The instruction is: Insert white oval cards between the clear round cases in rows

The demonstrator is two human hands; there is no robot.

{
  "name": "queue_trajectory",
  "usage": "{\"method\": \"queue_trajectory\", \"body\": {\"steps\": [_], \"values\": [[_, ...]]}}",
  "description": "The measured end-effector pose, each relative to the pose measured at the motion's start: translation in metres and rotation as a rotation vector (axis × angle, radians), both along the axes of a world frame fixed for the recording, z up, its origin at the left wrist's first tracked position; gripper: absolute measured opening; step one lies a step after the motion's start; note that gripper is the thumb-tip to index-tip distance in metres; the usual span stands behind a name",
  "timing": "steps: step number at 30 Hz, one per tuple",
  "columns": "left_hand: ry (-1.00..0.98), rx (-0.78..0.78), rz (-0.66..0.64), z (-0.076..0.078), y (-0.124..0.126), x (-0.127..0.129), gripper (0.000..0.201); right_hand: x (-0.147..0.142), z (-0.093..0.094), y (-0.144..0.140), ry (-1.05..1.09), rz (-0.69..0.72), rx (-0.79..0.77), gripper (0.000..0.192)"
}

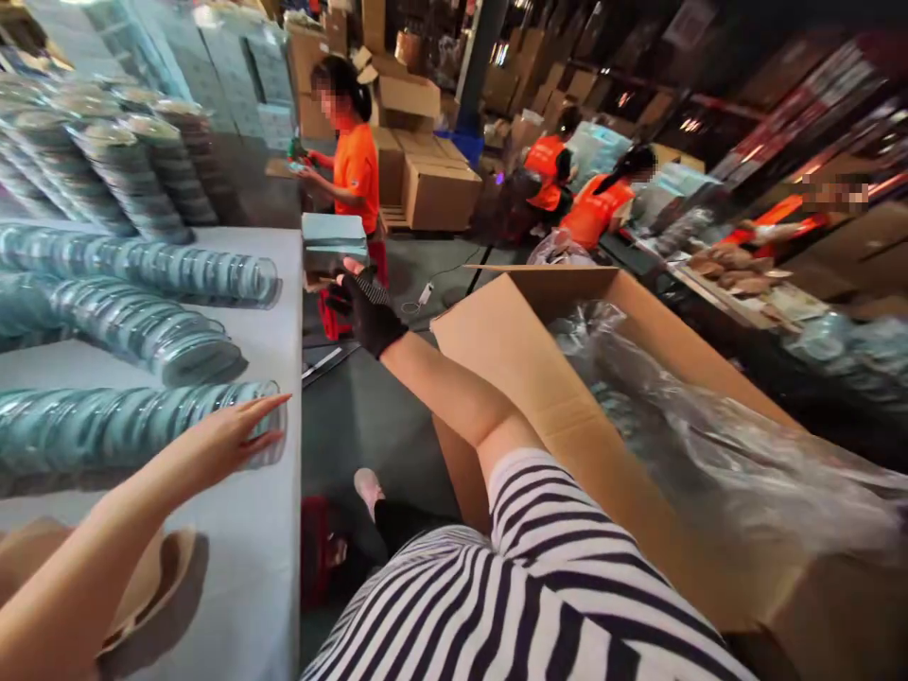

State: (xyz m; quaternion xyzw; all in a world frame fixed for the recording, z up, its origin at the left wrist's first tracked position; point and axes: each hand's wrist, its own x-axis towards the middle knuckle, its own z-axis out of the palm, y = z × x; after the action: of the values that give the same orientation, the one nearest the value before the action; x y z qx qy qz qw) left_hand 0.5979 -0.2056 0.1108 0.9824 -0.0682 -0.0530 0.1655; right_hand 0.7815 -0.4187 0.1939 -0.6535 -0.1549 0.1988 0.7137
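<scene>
A bare left hand (231, 433) lies flat and open, fingers stretched along the end of a row of round teal tins (128, 426) laid on its side on a white table (262, 549). The fingertips touch the last clear lid of the row; nothing is gripped. The right hand (365, 307), in a dark glove, reaches well forward over the floor and holds a small stack of pale teal boxes (333, 241) from below, fingers curled around the lower edge. A striped sleeve (539, 567) covers the upper right arm.

Two more rows of the same tins (142, 293) lie farther back on the table, and upright stacks of tins (134, 170) stand beyond them. Just right of the outstretched arm sits a large open cardboard carton (511, 322) lined with clear plastic film (709, 445). No brand, label or writing can be read on the tins, boxes or carton; any print is too blurred.

Behind, a person in an orange shirt (355, 170) stands near stacked brown cartons (436, 189), and other workers in orange (596, 203) bend over goods at right.
</scene>
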Motion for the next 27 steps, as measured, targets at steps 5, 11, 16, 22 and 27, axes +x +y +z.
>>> {"method": "queue_trajectory", "body": {"steps": [5, 11, 16, 22, 27], "values": [[0.036, 0.033, -0.362, 0.020, -0.120, 0.034, 0.051, -0.006, 0.067, -0.145, -0.426, -0.042, -0.062, 0.033], [-0.128, 0.138, -0.727, 0.026, -0.252, 0.092, 0.052, -0.004, 0.057, -0.374, -0.646, -0.151, -1.078, 0.035], [-0.368, 0.161, -1.015, 0.011, -0.363, 0.151, 0.082, -0.004, -0.011, -0.541, -0.193, -0.364, -1.660, 0.063], [-0.351, 0.054, -1.282, 0.004, -0.450, 0.221, 0.073, 0.005, -0.067, -0.600, -0.177, -0.512, -1.808, 0.103], [-0.136, -0.074, -1.422, 0.019, -0.473, 0.250, 0.039, 0.062, -0.100, -0.551, -0.240, -0.390, -1.809, 0.117]]}}
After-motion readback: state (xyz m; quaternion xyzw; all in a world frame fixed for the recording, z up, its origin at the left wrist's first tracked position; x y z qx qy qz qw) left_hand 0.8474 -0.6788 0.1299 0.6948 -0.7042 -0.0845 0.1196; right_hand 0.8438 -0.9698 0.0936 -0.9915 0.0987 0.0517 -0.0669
